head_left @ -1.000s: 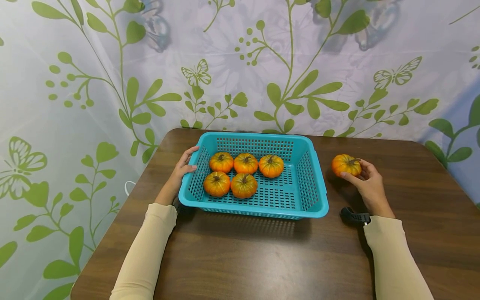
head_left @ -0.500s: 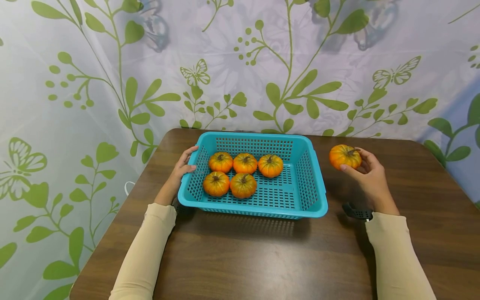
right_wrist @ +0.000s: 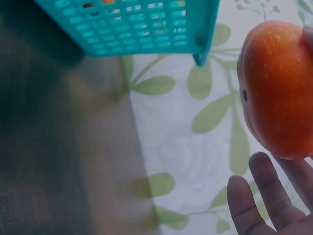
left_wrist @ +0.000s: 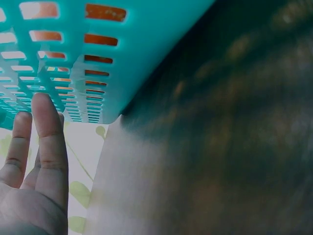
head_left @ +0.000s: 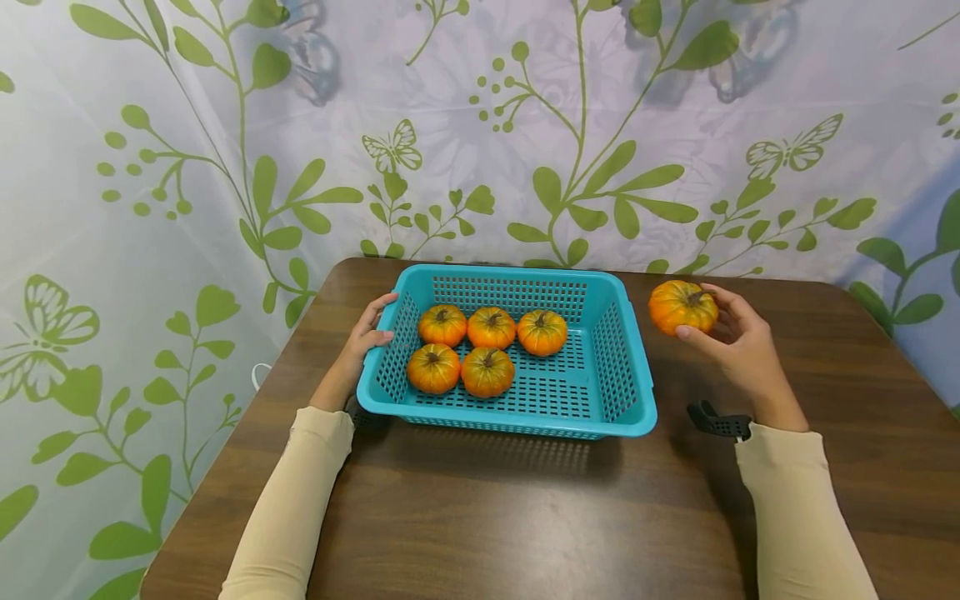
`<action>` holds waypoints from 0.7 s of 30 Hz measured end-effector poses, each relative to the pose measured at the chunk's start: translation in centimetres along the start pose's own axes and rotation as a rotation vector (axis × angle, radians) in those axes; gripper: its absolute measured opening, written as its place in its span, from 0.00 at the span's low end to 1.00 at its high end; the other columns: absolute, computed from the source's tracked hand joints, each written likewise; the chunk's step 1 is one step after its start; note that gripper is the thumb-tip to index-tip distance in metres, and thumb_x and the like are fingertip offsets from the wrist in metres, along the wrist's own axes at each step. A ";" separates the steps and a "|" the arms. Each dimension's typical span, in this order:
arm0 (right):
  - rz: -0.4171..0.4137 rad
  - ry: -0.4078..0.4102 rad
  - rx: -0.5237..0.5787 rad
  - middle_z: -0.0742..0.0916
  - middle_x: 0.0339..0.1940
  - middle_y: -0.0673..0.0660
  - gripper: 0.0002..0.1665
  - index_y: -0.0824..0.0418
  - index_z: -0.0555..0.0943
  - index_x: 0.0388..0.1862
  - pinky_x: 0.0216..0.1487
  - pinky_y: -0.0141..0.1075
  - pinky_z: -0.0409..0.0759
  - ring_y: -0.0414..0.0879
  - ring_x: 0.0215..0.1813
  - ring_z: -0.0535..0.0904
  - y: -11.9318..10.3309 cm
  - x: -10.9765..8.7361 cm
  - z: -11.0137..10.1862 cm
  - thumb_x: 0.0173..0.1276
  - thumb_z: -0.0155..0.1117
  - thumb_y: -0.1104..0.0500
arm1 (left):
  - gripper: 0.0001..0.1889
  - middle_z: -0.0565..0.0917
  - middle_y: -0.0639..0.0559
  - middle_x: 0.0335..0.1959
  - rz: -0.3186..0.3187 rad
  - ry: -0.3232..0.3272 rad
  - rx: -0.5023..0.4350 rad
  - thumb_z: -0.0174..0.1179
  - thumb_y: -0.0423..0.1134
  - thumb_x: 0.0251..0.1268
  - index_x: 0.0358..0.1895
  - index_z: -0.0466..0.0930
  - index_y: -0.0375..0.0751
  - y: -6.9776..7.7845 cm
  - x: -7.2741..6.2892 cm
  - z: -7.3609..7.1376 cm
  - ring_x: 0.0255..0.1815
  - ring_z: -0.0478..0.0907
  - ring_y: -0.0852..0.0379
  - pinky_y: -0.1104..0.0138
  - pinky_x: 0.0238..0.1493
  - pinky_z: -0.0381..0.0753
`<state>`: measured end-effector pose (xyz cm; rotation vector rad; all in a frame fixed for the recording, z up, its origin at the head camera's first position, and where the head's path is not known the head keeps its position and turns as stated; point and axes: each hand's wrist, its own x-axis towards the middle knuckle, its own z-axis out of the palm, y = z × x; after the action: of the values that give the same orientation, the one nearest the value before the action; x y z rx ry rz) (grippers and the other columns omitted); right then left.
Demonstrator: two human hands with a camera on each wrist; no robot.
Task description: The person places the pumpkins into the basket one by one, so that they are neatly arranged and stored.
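My right hand (head_left: 746,342) holds a small orange pumpkin (head_left: 681,307) by its side, raised above the table to the right of the basket. In the right wrist view, the pumpkin's smooth underside (right_wrist: 279,93) faces the camera, and two fingers (right_wrist: 271,191) stand away from it. A turquoise plastic basket (head_left: 641,379) with slotted walls rests on the table. Several similar pumpkins (head_left: 487,372) sit inside, towards its left and middle. My left hand (head_left: 362,340) rests at the basket's left rim, its thumb on the rim; in the left wrist view, straight fingers (left_wrist: 51,132) lie along the outer wall.
The brown wooden table (head_left: 525,508) reaches back to a white curtain (head_left: 480,125) printed with green leaves and butterflies. Bare floor shows in the basket's right part. A black strap (head_left: 720,423) sits at the right wrist.
My right hand has lifted the pumpkin off the table and brought it slightly left, towards the basket. The left hand and the basket have stayed in place.
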<state>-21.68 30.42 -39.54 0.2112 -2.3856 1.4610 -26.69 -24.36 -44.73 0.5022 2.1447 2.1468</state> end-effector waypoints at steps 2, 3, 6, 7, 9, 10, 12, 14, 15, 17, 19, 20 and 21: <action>-0.031 -0.011 -0.006 0.78 0.60 0.33 0.41 0.69 0.68 0.81 0.52 0.16 0.75 0.30 0.55 0.78 -0.4 0.0 0.1 0.72 0.72 0.69 | 0.39 0.61 0.29 0.79 -0.001 0.000 -0.002 0.46 0.36 0.69 0.85 0.54 0.37 0.0 0.0 0.0 0.66 0.69 0.41 0.64 0.57 0.80; -0.044 -0.018 -0.011 0.78 0.60 0.33 0.42 0.69 0.68 0.81 0.52 0.16 0.75 0.30 0.54 0.78 -0.6 0.1 0.1 0.71 0.72 0.70 | 0.38 0.61 0.29 0.79 -0.002 0.001 -0.002 0.46 0.36 0.70 0.84 0.54 0.37 0.1 0.0 0.1 0.66 0.69 0.41 0.64 0.57 0.80; -0.077 -0.044 -0.011 0.79 0.60 0.33 0.42 0.70 0.68 0.81 0.51 0.17 0.76 0.31 0.52 0.79 -1.3 0.1 0.3 0.70 0.72 0.72 | 0.38 0.60 0.29 0.79 -0.001 0.002 -0.002 0.46 0.36 0.70 0.84 0.55 0.38 0.1 0.0 0.1 0.67 0.68 0.40 0.64 0.57 0.80; -0.085 -0.054 -0.008 0.79 0.60 0.33 0.43 0.71 0.68 0.81 0.51 0.17 0.77 0.31 0.52 0.80 -1.6 0.1 0.3 0.69 0.72 0.72 | 0.38 0.60 0.29 0.79 -0.002 0.002 -0.004 0.46 0.36 0.70 0.84 0.55 0.38 0.1 0.0 0.1 0.67 0.68 0.40 0.64 0.57 0.80; -0.091 -0.077 0.005 0.80 0.61 0.34 0.43 0.70 0.68 0.81 0.51 0.17 0.77 0.32 0.52 0.80 -2.0 0.0 0.4 0.69 0.72 0.73 | 0.38 0.59 0.29 0.80 -0.003 0.001 -0.004 0.47 0.36 0.70 0.84 0.54 0.38 0.1 0.0 0.1 0.68 0.67 0.37 0.64 0.57 0.80; -0.092 -0.090 0.011 0.80 0.61 0.35 0.43 0.70 0.68 0.81 0.51 0.17 0.78 0.32 0.52 0.80 -2.3 0.0 0.5 0.69 0.72 0.73 | 0.38 0.59 0.28 0.80 -0.003 0.000 -0.004 0.47 0.36 0.70 0.85 0.54 0.38 0.1 -0.1 0.1 0.69 0.67 0.36 0.64 0.57 0.80; -0.098 -0.116 0.021 0.79 0.61 0.36 0.43 0.71 0.68 0.81 0.52 0.18 0.78 0.33 0.52 0.81 -2.7 0.0 0.6 0.69 0.72 0.74 | 0.39 0.59 0.29 0.81 -0.003 -0.001 -0.007 0.47 0.36 0.70 0.85 0.53 0.37 0.1 -0.1 0.1 0.69 0.67 0.35 0.64 0.57 0.80; -0.102 -0.138 0.023 0.80 0.61 0.37 0.43 0.71 0.68 0.81 0.53 0.18 0.78 0.32 0.53 0.81 -3.0 -0.1 0.8 0.69 0.72 0.74 | 0.38 0.59 0.29 0.81 -0.002 -0.001 -0.007 0.47 0.36 0.70 0.85 0.54 0.38 0.1 -0.1 0.0 0.69 0.67 0.36 0.64 0.57 0.80; -0.107 -0.148 0.022 0.80 0.61 0.38 0.43 0.71 0.68 0.81 0.53 0.18 0.78 0.32 0.53 0.81 -3.2 -0.1 0.9 0.69 0.72 0.74 | 0.38 0.59 0.29 0.81 0.000 -0.001 -0.008 0.47 0.36 0.70 0.85 0.55 0.38 0.0 0.0 0.0 0.69 0.67 0.37 0.64 0.57 0.80; -0.117 -0.169 0.017 0.80 0.60 0.39 0.43 0.71 0.68 0.81 0.54 0.18 0.77 0.32 0.53 0.81 -3.4 -0.2 1.0 0.68 0.72 0.74 | 0.38 0.59 0.29 0.81 0.003 -0.002 -0.010 0.47 0.36 0.69 0.84 0.56 0.40 -0.1 0.0 -0.1 0.68 0.68 0.39 0.64 0.57 0.80; -0.129 -0.187 0.013 0.80 0.60 0.39 0.43 0.71 0.68 0.81 0.54 0.18 0.77 0.31 0.53 0.81 -3.6 -0.3 1.1 0.68 0.72 0.74 | 0.38 0.59 0.29 0.81 0.006 -0.001 -0.009 0.47 0.36 0.69 0.84 0.57 0.40 -0.1 0.0 -0.1 0.67 0.68 0.40 0.64 0.57 0.80; -0.137 -0.195 0.012 0.79 0.61 0.39 0.43 0.71 0.68 0.81 0.54 0.18 0.77 0.31 0.53 0.81 -3.7 -0.3 1.2 0.68 0.72 0.75 | 0.38 0.59 0.29 0.81 0.006 -0.001 -0.010 0.47 0.36 0.69 0.84 0.56 0.40 -0.1 0.1 -0.1 0.67 0.69 0.39 0.64 0.57 0.80; -0.145 -0.203 0.010 0.79 0.61 0.39 0.43 0.71 0.68 0.80 0.54 0.18 0.77 0.31 0.53 0.81 -3.7 -0.3 1.3 0.68 0.72 0.75 | 0.38 0.60 0.29 0.80 0.006 0.000 -0.009 0.47 0.36 0.68 0.84 0.56 0.39 -0.1 0.1 -0.1 0.67 0.68 0.39 0.64 0.57 0.80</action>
<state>-20.54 27.56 -37.09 0.5475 -2.4598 1.4447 -26.82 -24.40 -44.85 0.5091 2.1354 2.1580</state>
